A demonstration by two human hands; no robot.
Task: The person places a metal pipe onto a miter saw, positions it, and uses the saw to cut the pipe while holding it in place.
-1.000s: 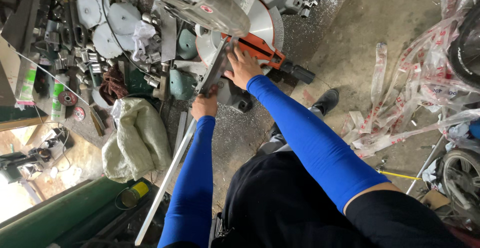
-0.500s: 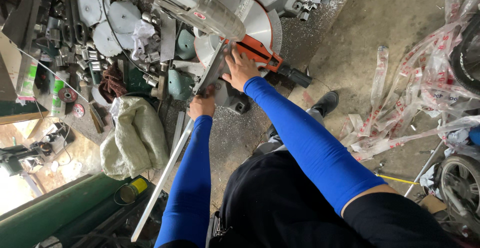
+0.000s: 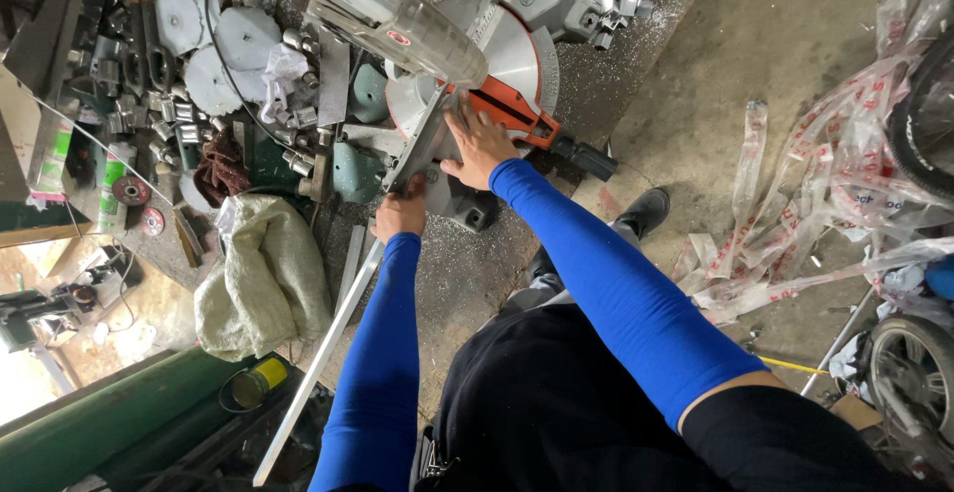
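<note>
1. While fingers curl shut around it, left hand (image 3: 400, 216) grips a long aluminium bar (image 3: 343, 319) lying across the miter saw (image 3: 477, 65) base.
2. Right hand (image 3: 479, 144) presses flat, fingers spread, on that bar near the blade guard (image 3: 393, 17).
3. Round metal discs (image 3: 214, 50) and a cloth sack (image 3: 263, 273) lie left.

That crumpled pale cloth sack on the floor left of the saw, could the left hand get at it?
Probably yes: the crumpled pale cloth sack lies beside the left hand, nothing between, though that hand now grips the long metal strip.
</note>
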